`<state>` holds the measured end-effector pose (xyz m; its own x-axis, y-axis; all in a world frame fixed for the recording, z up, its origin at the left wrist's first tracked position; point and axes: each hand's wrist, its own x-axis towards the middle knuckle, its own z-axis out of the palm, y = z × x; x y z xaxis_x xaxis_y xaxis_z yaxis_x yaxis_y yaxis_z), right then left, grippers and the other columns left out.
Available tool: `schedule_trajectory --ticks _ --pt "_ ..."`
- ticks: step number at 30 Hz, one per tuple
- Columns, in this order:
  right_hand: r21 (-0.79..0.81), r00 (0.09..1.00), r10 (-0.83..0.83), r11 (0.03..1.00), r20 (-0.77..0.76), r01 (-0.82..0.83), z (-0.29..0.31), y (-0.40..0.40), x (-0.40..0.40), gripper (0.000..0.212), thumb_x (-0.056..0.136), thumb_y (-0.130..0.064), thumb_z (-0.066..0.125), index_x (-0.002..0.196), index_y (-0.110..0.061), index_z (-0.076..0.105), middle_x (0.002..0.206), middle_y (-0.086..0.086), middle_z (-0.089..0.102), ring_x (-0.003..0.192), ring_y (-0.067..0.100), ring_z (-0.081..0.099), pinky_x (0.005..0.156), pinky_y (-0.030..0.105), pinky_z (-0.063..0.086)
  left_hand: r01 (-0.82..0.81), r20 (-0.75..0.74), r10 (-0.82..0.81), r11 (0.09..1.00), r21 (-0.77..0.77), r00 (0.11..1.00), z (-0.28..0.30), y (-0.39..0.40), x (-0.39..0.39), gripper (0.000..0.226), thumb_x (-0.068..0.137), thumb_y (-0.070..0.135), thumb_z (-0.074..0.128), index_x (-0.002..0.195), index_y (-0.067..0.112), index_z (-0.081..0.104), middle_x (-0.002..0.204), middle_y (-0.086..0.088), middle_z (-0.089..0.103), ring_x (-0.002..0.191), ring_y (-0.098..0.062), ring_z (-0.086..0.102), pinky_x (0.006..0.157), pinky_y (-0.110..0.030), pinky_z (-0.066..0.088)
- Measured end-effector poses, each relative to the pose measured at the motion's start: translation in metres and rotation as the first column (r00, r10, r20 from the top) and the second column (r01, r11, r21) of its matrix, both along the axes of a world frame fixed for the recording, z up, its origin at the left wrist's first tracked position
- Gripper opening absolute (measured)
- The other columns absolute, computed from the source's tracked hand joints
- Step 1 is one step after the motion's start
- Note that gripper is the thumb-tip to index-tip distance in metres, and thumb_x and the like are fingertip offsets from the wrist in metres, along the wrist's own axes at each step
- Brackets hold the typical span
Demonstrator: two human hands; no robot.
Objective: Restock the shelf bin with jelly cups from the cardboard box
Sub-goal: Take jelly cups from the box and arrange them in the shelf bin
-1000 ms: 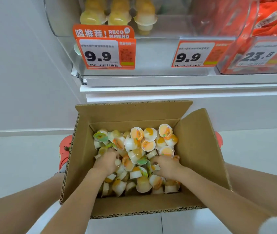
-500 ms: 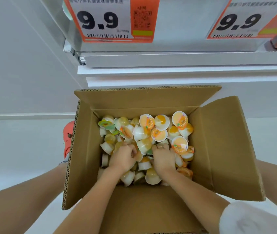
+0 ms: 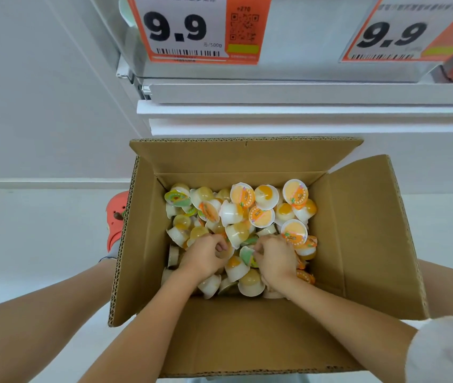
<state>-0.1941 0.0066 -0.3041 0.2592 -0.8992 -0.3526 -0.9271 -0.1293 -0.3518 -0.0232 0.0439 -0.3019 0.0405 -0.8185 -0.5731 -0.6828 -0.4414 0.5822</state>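
An open cardboard box (image 3: 148,244) sits on the floor below the shelf, holding a heap of jelly cups (image 3: 261,211) with orange, yellow and green lids. Both hands are down in the heap near its middle. My left hand (image 3: 206,257) has its fingers curled round cups, thumb over one. My right hand (image 3: 275,258) is curled over cups too, its fingertips against a green-lidded cup (image 3: 247,255). The clear shelf bin (image 3: 302,37) shows only as its lower front above, its inside out of view.
Two orange 9.9 price tags (image 3: 200,29) hang on the bin front. The white shelf edge (image 3: 302,109) juts out above the box's far flap. A red shoe (image 3: 116,217) sits left of the box. White floor tiles surround it.
The view has dropped and closed in on the box. Both hands have drawn together at the middle of the heap, curling round cups.
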Motion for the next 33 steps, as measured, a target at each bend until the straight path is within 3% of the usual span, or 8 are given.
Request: schedule_trajectory --ticks 6,11,15,18,20,22,27,33 --pt "0.426 0.748 -0.393 0.890 0.535 0.162 0.031 -0.009 -0.020 0.020 0.084 -0.004 0.068 0.071 -0.011 0.054 0.080 0.014 0.066 0.076 0.019 0.063 0.073 0.034 0.054 0.046 -0.017 -0.049 0.993 -0.112 0.999 0.014 0.004 -0.014 0.060 0.067 0.020 0.081 0.117 0.017 0.048 0.113 0.007 0.037 0.100 -0.014 0.050 0.084 -0.030 0.049" --pt "0.800 0.545 -0.725 0.580 0.422 0.153 0.038 -0.001 -0.014 0.006 0.090 -0.005 0.062 0.084 -0.006 0.058 0.089 0.008 0.067 0.083 0.015 0.067 0.063 0.020 0.057 0.126 -0.043 -0.138 0.969 -0.213 0.989 0.017 0.010 -0.013 0.045 0.070 0.020 0.077 0.111 0.023 0.056 0.109 0.003 0.056 0.096 -0.015 0.056 0.075 -0.029 0.048" --pt "0.853 0.561 -0.728 0.516 0.393 0.073 0.035 -0.006 -0.008 0.010 0.090 -0.005 0.062 0.100 -0.003 0.062 0.097 0.012 0.068 0.086 0.019 0.070 0.068 0.022 0.058 -0.003 -0.147 -0.026 0.982 -0.189 0.989 0.014 0.019 -0.007 0.052 0.064 0.014 0.082 0.112 0.020 0.064 0.105 0.004 0.063 0.097 -0.006 0.053 0.075 -0.015 0.041" --pt "0.762 0.644 -0.656 0.625 0.394 0.170 0.018 -0.007 0.000 0.019 0.088 -0.002 0.063 0.106 -0.001 0.063 0.107 0.015 0.067 0.094 0.023 0.068 0.078 0.030 0.058 -0.200 -0.223 0.166 0.970 -0.140 0.960 0.010 0.026 -0.005 0.050 0.061 0.011 0.086 0.104 0.022 0.062 0.097 0.008 0.063 0.089 -0.003 0.056 0.072 -0.010 0.043" --pt "0.401 0.884 -0.353 0.890 0.308 0.216 0.003 -0.016 -0.002 0.020 0.087 -0.002 0.059 0.106 -0.006 0.065 0.113 0.012 0.064 0.099 0.022 0.062 0.083 0.030 0.053 -0.284 -0.213 0.257 0.953 -0.109 0.943 0.004 0.029 0.000 0.052 0.060 0.014 0.088 0.103 0.022 0.059 0.097 0.004 0.064 0.090 -0.008 0.058 0.073 -0.014 0.045" --pt "0.132 0.995 -0.041 0.991 0.092 0.028 -0.009 -0.020 -0.003 0.029 0.086 -0.002 0.055 0.114 -0.009 0.061 0.124 0.011 0.053 0.108 0.023 0.055 0.087 0.031 0.049 -0.303 -0.174 0.284 0.948 -0.093 0.943 -0.001 0.031 0.007 0.053 0.059 0.016 0.088 0.104 0.020 0.059 0.099 -0.001 0.065 0.095 -0.017 0.060 0.079 -0.029 0.051" --pt "0.045 0.971 0.116 0.993 -0.210 -0.108 -0.022 0.003 0.015 0.030 0.090 -0.019 0.057 0.119 -0.011 0.057 0.141 0.012 0.033 0.132 0.029 0.030 0.100 0.033 0.037 -0.346 -0.126 0.332 0.932 -0.107 0.935 -0.003 0.032 0.013 0.054 0.062 0.015 0.087 0.110 0.016 0.061 0.102 0.002 0.065 0.096 -0.013 0.059 0.078 -0.024 0.050" --pt "0.003 0.904 0.108 0.993 -0.414 -0.118 -0.030 0.010 0.035 0.027 0.090 -0.026 0.054 0.113 -0.013 0.063 0.133 0.012 0.043 0.124 0.029 0.039 0.100 0.039 0.032 -0.334 -0.098 0.326 0.940 -0.073 0.940 -0.007 0.035 0.002 0.056 0.061 0.018 0.088 0.109 0.018 0.060 0.102 0.004 0.064 0.095 -0.013 0.057 0.076 -0.023 0.044"
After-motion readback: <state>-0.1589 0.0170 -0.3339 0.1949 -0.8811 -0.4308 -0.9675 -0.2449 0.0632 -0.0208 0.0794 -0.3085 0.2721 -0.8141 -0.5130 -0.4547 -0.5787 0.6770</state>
